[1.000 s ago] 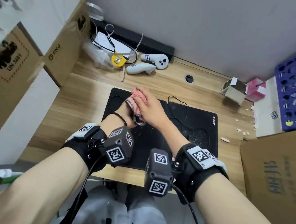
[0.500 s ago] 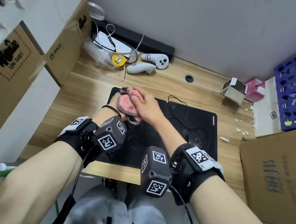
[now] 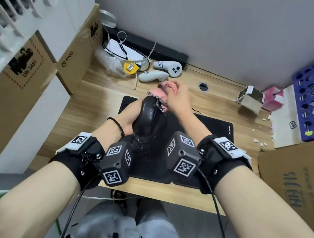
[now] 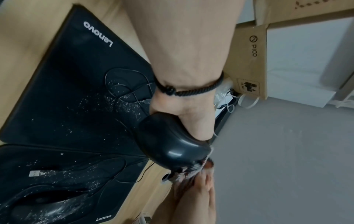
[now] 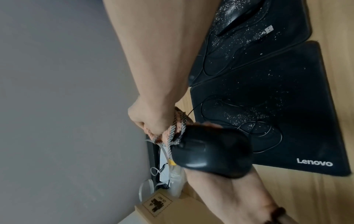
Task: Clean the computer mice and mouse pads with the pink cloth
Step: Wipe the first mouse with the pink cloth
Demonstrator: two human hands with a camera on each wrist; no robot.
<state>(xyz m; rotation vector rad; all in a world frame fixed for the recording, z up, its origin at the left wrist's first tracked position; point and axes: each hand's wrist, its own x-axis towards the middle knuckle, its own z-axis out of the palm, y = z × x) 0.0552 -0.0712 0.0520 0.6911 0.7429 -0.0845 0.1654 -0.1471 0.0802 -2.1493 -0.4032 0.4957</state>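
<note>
The left hand [image 3: 128,119] has its grip wrapped under a black mouse [image 3: 148,116], holding it up off the tabletop [image 3: 88,110] over the left mouse pad [image 4: 76,72]. The right hand [image 3: 177,99] is closed in a fist round the bunched pink cloth [image 3: 159,95], which touches the far end of the mouse. The mouse's long axis runs near to far, its button end away from the person and tilted upward.

Two black Lenovo pads lie side by side on the wooden tabletop, both speckled with white crumbs; a second mouse [image 4: 47,203] rests on the right mouse pad [image 3: 216,128] with a USB plug [image 4: 34,173] beside it. Cardboard boxes [image 3: 21,86] stand at left, a grey wall [image 3: 199,27] at the far side.
</note>
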